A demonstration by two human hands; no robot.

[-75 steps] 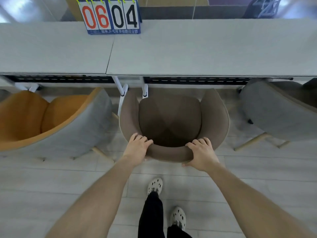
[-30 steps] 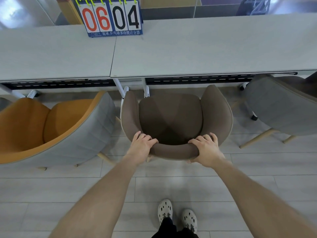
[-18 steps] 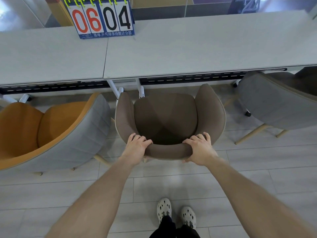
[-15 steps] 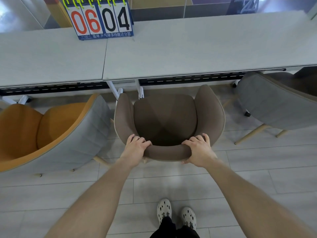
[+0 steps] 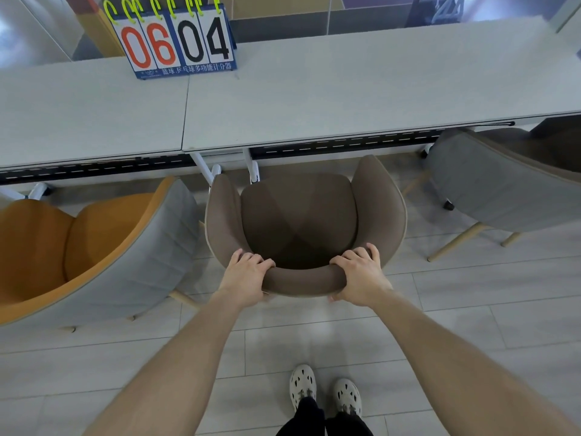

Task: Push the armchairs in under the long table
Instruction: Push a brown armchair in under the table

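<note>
Brown armchair point(image 5: 301, 221) faces the long table point(image 5: 314, 99); your left hand point(image 5: 245, 278) and right hand point(image 5: 361, 278) curl their fingers around its backrest rim.

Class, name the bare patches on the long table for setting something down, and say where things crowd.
Long table: bare right of the scoreboard and in front of it. Crowded: brown armchair beside orange armchair, little gap.

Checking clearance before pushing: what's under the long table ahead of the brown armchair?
Visible: white table legs and a dark slotted rail; the tabletop hides everything farther under.
</note>
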